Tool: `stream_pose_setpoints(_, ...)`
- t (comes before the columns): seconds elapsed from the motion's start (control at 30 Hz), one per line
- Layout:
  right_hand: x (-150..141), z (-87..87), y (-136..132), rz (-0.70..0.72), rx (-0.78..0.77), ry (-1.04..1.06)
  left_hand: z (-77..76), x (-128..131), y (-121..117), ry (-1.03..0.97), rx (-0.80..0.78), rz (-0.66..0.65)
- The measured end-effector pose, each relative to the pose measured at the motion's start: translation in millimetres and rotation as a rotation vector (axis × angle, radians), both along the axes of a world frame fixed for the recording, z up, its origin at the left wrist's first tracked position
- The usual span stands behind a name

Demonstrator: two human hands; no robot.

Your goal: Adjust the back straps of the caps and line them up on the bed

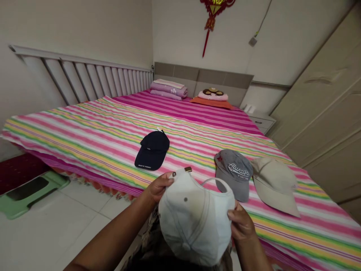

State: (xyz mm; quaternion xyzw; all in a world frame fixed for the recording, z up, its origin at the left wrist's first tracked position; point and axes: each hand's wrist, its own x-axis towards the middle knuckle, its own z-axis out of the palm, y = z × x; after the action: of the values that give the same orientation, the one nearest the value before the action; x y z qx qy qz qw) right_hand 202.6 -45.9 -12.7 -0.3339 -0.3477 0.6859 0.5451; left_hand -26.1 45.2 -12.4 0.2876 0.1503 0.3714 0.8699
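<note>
Between my two hands is a white baseball cap (194, 218), its back strap and opening turned toward the bed. My left hand (162, 186) pinches the cap's edge at the left, near a small metal buckle (188, 169). On the other side my right hand (241, 222) grips the cap's right edge, thumb on top. Ahead on the bed lies a dark navy cap (154, 146) with small white lettering on its brim. A grey cap (233, 171) with white script rests at the right, touching a beige cap (275, 182).
A striped sheet (93, 124) covers the bed. Folded purple bedding (169, 90) and a pink folded item (213, 95) sit by the headboard (180, 73). A green plastic stool (34, 192) stands on the floor at left. A wardrobe (324, 94) lines the right side.
</note>
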Motion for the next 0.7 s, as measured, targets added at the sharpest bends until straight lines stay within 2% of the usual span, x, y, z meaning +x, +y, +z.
stream_pose_setpoints(0.2, 4.2, 4.6, -10.1, 0.075, -0.002, 0.08, 16.7, 1.2, -6.9, 0.061, 0.173, -0.095)
stream_pose_setpoints(0.33, 5.4, 15.0, -13.7, 0.14, 0.102, 0.023, 31.2, 3.1, -13.5, 0.106, 0.217, -0.133)
stream_pose_setpoints(0.53, -4.3, 41.0, -22.9, 0.131, 0.262, 0.065, 53.5, 12.8, -19.2, 0.19, 0.253, -0.086)
stream_pose_setpoints(0.7, -12.5, 54.2, -29.5, 0.078, 0.341, 0.03, 67.1, 18.2, -21.1, 0.337, 0.336, -0.052)
